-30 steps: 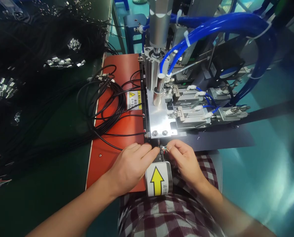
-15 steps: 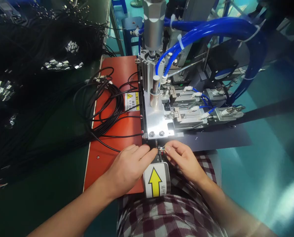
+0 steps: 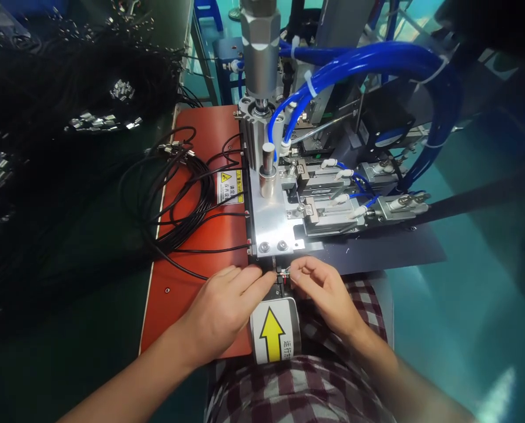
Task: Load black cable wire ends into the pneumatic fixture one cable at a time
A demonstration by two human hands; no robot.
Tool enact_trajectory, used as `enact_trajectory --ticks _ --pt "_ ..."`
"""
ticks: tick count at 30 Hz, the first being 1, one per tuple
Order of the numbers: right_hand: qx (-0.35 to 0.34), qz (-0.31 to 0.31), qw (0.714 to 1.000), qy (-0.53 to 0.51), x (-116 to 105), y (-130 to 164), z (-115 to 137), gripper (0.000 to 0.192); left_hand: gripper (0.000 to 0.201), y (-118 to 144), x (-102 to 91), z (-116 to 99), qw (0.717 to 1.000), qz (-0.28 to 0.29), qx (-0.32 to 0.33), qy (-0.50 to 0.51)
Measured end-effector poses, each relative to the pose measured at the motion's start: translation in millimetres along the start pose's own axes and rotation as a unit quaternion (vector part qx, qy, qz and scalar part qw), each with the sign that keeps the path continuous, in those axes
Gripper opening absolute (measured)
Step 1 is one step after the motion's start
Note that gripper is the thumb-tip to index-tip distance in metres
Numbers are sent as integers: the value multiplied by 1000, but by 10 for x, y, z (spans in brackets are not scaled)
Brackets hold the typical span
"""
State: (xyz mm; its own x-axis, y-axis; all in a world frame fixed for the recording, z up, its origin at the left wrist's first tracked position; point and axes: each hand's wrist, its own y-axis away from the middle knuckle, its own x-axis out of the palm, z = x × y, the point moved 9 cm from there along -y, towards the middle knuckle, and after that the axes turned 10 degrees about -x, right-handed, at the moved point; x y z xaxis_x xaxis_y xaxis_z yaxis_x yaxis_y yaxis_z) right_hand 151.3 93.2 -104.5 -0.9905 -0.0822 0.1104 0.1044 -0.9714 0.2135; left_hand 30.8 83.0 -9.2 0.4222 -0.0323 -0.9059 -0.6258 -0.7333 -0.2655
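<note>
My left hand (image 3: 231,299) rests at the red board's edge, its fingers closed over a black cable (image 3: 187,272) that runs in beneath them from the coil. The thumb and forefinger point to the front of the machine's track. There, thin coloured wires (image 3: 283,272) fan out of the cable's end, red and white among them. My right hand (image 3: 322,288) pinches the tips of these wires between thumb and forefinger, just right of the track. Its grip hides the very ends. Directly above both hands is the machine's shiny metal plate (image 3: 271,226).
A coil of black cable (image 3: 187,217) lies on the red board (image 3: 165,317), with several leads entering the machine. Blue air hoses (image 3: 377,56) arch over pneumatic cylinders (image 3: 328,182). A yellow arrow sign (image 3: 272,335) sits near my lap. Bundled dark cables with shiny ends (image 3: 104,121) fill the left.
The whole view has shifted slightly, so the machine appears a little lower and further left. Both hands keep nearly the same place at the track, with the right fingers still on the wires.
</note>
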Motion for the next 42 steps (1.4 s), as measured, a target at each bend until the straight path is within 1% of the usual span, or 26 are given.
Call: enact_trajectory --ticks 3,6,8,11,13,14,15,17,19,20,22,24,26,29,31,33,39,42 --pt "-6 18 999 33 -10 -22 13 17 29 -9 0 5 1000 -2 -4 1" --pt "-42 31 991 124 -14 -26 143 11 29 -13 -8 7 1000 -7 -6 1" --pt "-72 28 976 203 -6 -11 270 10 28 -8 -10 5 1000 -8 -5 2" --pt "-109 16 944 310 26 33 436 13 29 2 -7 1 1000 -9 -3 -2" --pt "-127 8 928 351 44 61 501 13 30 5 -4 3 1000 -11 -2 -6" --pt "-131 6 924 359 49 70 515 12 30 5 0 3 1000 -9 -1 -7" --pt "-131 3 926 353 45 73 511 12 30 4 2 4 1000 -9 1 -8" --pt "-102 5 949 299 21 59 435 13 30 1 4 1 1000 -7 4 -8" --pt "-40 15 978 206 -2 37 286 14 30 -3 3 -2 1000 -7 5 -11" --pt "-12 19 987 159 -8 27 217 14 31 -5 3 -3 1000 -7 4 -13" --pt "27 36 995 85 3 13 119 16 32 -7 4 -4 1000 -6 2 -15" --pt "43 56 997 34 32 4 81 20 32 -6 11 0 1000 -2 0 -15" --pt "51 64 997 5 49 2 72 25 31 -4 13 4 1000 0 -1 -12" --pt "55 38 998 -6 30 2 81 32 31 1 12 6 1000 0 1 -4" --pt "58 23 998 -2 26 7 75 33 30 6 15 5 1000 1 2 0" --pt "50 12 999 11 23 9 74 31 30 11 21 3 1000 4 3 -1" --pt "-8 0 997 82 0 11 122 21 29 7 3 19 1000 3 8 7" --pt "12 -11 998 68 0 8 105 20 29 -5 -6 40 1000 4 0 16"
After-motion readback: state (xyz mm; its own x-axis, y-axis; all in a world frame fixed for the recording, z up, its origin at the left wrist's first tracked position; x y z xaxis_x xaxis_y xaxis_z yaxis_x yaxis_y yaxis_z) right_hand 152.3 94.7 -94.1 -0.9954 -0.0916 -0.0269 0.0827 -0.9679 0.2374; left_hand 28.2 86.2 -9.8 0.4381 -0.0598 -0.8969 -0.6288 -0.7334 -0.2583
